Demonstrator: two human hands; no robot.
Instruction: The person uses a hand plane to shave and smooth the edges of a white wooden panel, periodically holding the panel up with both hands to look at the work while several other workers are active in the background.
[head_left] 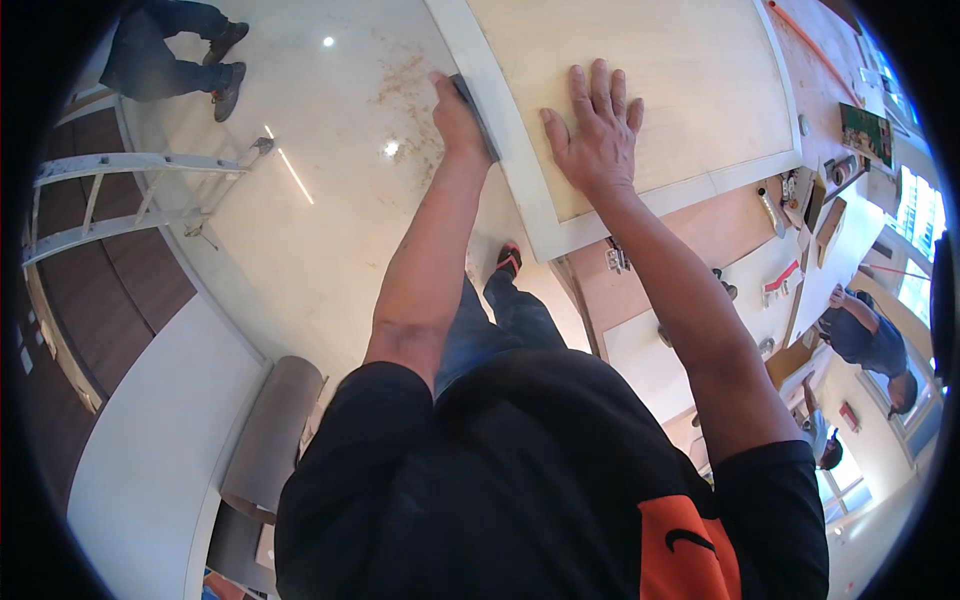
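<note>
My left hand (458,118) is closed round a dark flat block (474,117), which looks like a sanding block, and presses it against the left edge of a framed panel. The panel has a pale wood-coloured face (680,120) and a white border (525,185). On that face, close to the near left corner, my right hand (597,135) lies flat with its fingers spread. It holds nothing. My left palm hides part of the grip on the block.
Brown dust (405,90) lies on the shiny floor. At left are a metal stepladder (130,165), a person's legs (165,55) and a brown roll (272,430). Small tools lie on the workbench (700,225) under the panel. Two people (865,335) are at the far right.
</note>
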